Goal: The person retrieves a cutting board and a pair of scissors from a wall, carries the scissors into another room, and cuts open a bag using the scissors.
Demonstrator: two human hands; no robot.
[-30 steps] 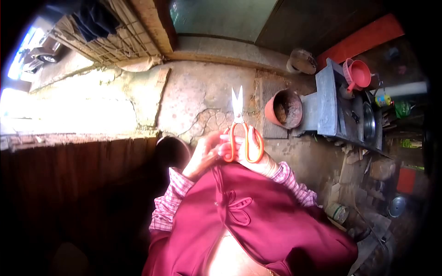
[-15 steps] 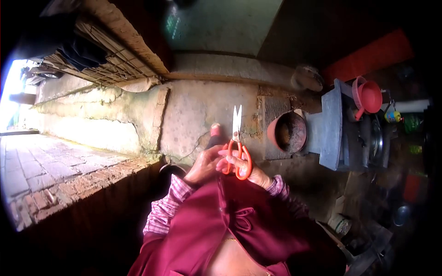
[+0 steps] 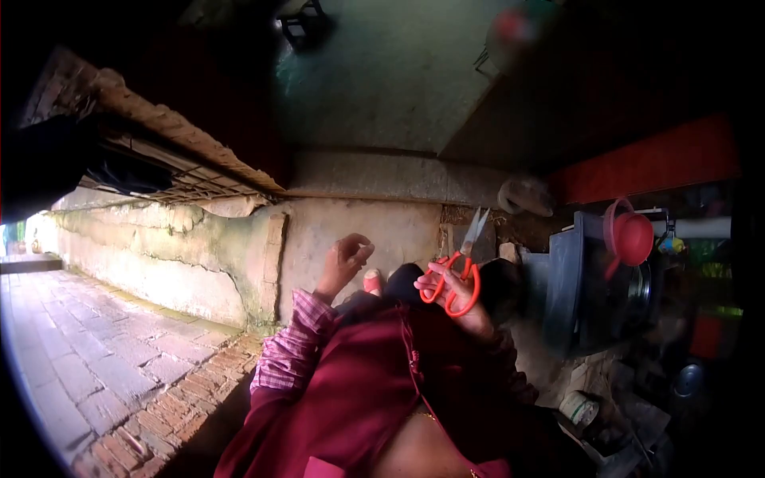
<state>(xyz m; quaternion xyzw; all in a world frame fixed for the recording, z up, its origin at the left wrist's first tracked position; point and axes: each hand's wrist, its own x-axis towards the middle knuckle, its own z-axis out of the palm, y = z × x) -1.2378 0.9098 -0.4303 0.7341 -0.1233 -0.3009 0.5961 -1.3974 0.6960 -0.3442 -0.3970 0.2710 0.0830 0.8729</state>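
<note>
My right hand (image 3: 456,293) holds a pair of scissors (image 3: 451,283) with orange-red handles. Its fingers are around and through the handle loops, and the metal blades point up and away, slightly parted. Apart from it, to the left, my left hand (image 3: 344,261) is raised with its fingers curled; nothing shows in it, though the inside of the fingers is partly hidden. Both hands are in front of the dark red top (image 3: 358,366) that I wear.
On the right stands a grey sink unit (image 3: 564,291) with a red ladle-like scoop (image 3: 632,239). Ahead runs a raised doorsill (image 3: 366,177). A brick ledge (image 3: 171,414) lies at the lower left, and a shoe (image 3: 372,282) shows below my hands.
My hands have moved apart: the right one with the scissors to the right, the left one to the left and up. The view has tilted up, showing more of the room beyond the doorsill.
</note>
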